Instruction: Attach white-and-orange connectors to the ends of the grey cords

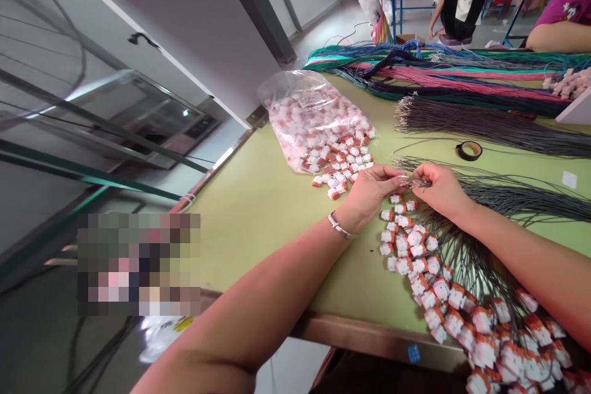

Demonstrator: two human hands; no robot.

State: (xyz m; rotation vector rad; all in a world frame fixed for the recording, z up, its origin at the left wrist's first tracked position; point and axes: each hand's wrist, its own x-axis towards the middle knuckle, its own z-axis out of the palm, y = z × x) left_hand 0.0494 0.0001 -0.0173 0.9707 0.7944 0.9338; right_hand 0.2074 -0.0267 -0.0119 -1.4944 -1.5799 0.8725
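My left hand [375, 189] is closed in a pinch, its fingertips on a small connector that they mostly cover. Touching close beside it, my right hand [441, 189] pinches the metal-tipped ends of thin dark wires [419, 183]. Below both hands lies a long heap of white-and-orange connectors [418, 249] fitted on dark wires, running down over the table's front edge. Left of my left hand, loose white-and-orange connectors [341, 163] spill from a clear plastic bag [318, 98] full of more of them. A bundle of dark wires [521, 197] stretches right, behind my right hand.
On the green table [258, 215] lie a roll of black tape [470, 150], a second dark wire bundle [484, 126] and long pink, green and blue wires [425, 77]. A small white square [569, 180] sits at the right. People are beyond the table; one arm [556, 36] rests there.
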